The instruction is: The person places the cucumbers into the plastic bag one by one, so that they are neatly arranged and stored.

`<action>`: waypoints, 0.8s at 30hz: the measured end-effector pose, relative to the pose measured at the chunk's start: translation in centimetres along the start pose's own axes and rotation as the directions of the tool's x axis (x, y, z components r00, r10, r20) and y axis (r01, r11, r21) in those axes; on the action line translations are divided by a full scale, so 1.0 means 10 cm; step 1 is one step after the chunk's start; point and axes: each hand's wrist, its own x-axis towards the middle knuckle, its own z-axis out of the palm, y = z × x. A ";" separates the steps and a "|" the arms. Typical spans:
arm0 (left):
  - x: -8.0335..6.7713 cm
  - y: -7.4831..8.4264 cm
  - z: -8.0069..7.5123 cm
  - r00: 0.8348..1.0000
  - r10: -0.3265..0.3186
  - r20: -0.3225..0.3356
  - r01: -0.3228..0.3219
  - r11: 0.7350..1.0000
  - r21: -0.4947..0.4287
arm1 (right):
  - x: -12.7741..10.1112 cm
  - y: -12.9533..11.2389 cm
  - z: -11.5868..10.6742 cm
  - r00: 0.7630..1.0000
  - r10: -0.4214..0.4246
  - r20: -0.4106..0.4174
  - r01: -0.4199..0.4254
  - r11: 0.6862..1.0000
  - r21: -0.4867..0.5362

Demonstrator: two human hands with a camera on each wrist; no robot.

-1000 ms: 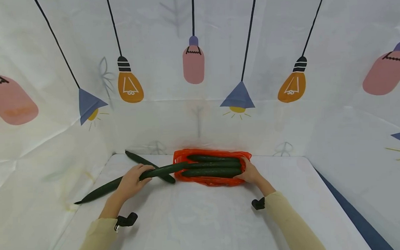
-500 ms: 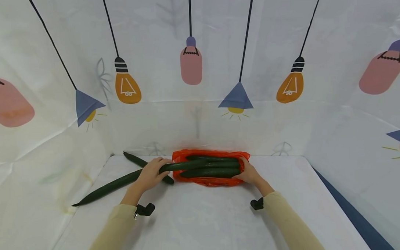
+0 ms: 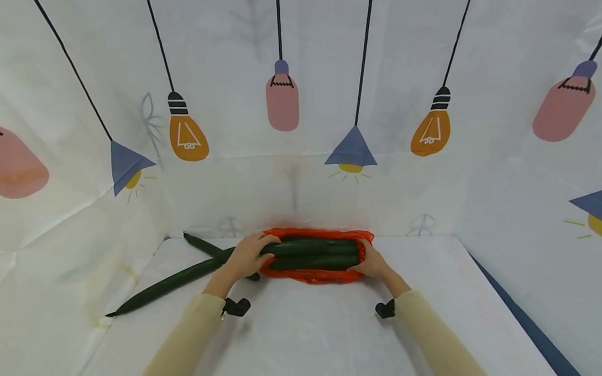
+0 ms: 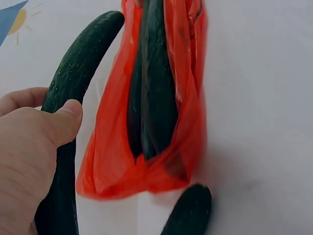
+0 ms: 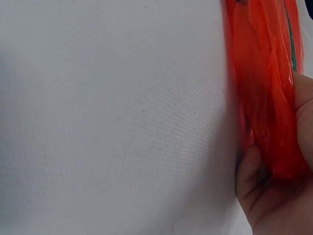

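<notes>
1. Two hands work near the table's (image 3: 306, 331) far edge: right hand (image 3: 365, 263) clutches the red bag (image 3: 314, 274), steadying its end.
2. Left hand (image 3: 246, 258) grasps a long cucumber (image 3: 174, 278), its tip over the bag's mouth.
3. Behind lies another cucumber (image 3: 200, 244), untouched.

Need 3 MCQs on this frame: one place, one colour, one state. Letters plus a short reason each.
1. Where does the right hand sit?
A. at the right end of the bag
B. on the loose cucumber at far left
C. flat on the bare table

2. What colour is the plastic bag?
A. blue
B. red-orange
C. clear

3. What is the left hand doing?
A. hanging idle
B. gripping a long cucumber
C. pressing flat on the wall

Answers: 1 A, the right wrist view shows its fingers holding bag plastic; 2 B, plain in every view; 3 B, the left wrist view shows the thumb curled over the cucumber.
</notes>
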 end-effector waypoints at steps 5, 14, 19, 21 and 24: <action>0.14 0.09 0.09 0.999 -0.010 0.033 0.010 1.000 -0.006 | -0.04 0.05 0.03 1.000 0.007 -0.003 -0.007 1.000 0.007; 0.46 0.19 0.22 0.998 0.059 0.033 -0.059 0.998 -0.012 | -0.04 0.03 0.06 1.000 0.015 -0.002 -0.015 1.000 0.002; 0.64 0.27 0.24 0.993 0.094 0.073 -0.092 0.995 -0.022 | -0.05 0.00 0.05 1.000 0.019 -0.008 -0.019 1.000 0.003; 0.72 0.32 0.26 0.991 0.100 0.085 -0.098 0.995 -0.023 | -0.05 0.00 0.04 1.000 0.020 -0.011 -0.020 1.000 0.000; 0.83 0.39 0.30 0.991 0.096 0.095 -0.093 0.995 -0.041 | -0.04 0.01 0.03 1.000 0.022 -0.008 -0.022 1.000 -0.002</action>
